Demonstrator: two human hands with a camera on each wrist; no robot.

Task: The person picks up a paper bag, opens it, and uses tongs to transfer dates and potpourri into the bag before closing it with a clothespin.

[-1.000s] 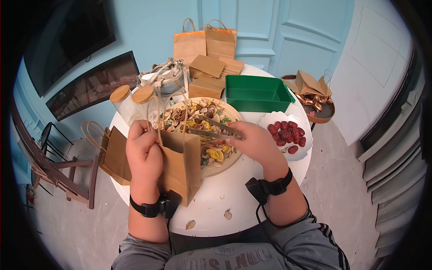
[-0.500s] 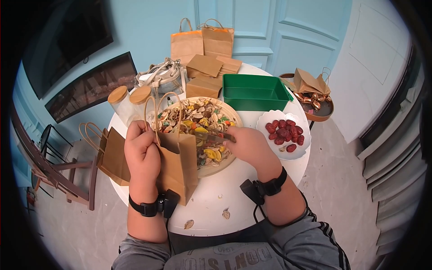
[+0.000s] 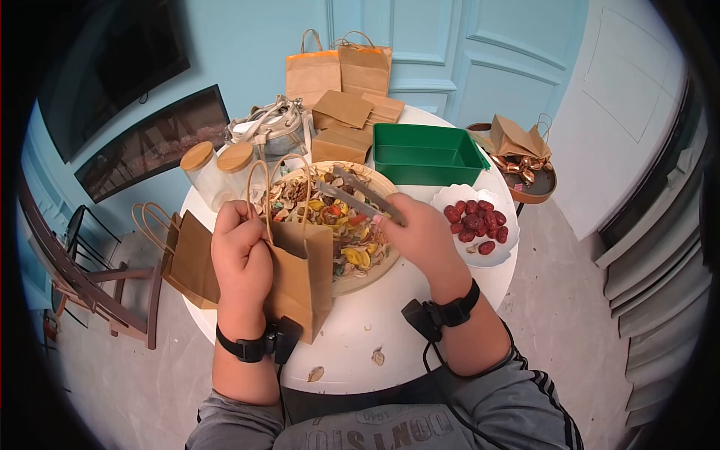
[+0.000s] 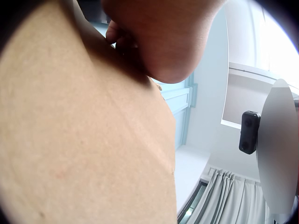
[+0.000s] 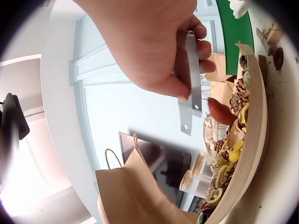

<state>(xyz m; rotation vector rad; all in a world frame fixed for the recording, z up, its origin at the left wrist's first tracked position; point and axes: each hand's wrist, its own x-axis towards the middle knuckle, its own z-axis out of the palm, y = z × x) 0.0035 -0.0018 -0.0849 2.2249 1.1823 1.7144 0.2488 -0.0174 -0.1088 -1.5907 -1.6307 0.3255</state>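
In the head view my left hand (image 3: 241,259) grips the top edge of a brown paper bag (image 3: 289,289) by its twisted handle. The bag's side fills much of the left wrist view, below the left hand (image 4: 163,42). My right hand (image 3: 426,236) holds metal tongs (image 3: 364,199) over a round wooden tray (image 3: 365,285) heaped with potpourri (image 3: 356,255). Pine cones (image 5: 240,91), yellow slices and dried petals show in the heap. The right wrist view has the tongs (image 5: 190,81) with tips slightly apart and nothing seen between them.
Beyond the tray stand a green bin (image 3: 427,161), more paper bags (image 3: 341,142), a cloth bag (image 3: 274,127) and jars with wooden lids (image 3: 236,169). Red dates lie on a white scalloped plate (image 3: 491,255) at right. Another paper bag (image 3: 199,259) stands at left.
The tongs pressed down into the potpourri half a second ago and have since lifted, their tips now pointing farther away and apart. The left hand keeps hold of the paper bag, almost still.
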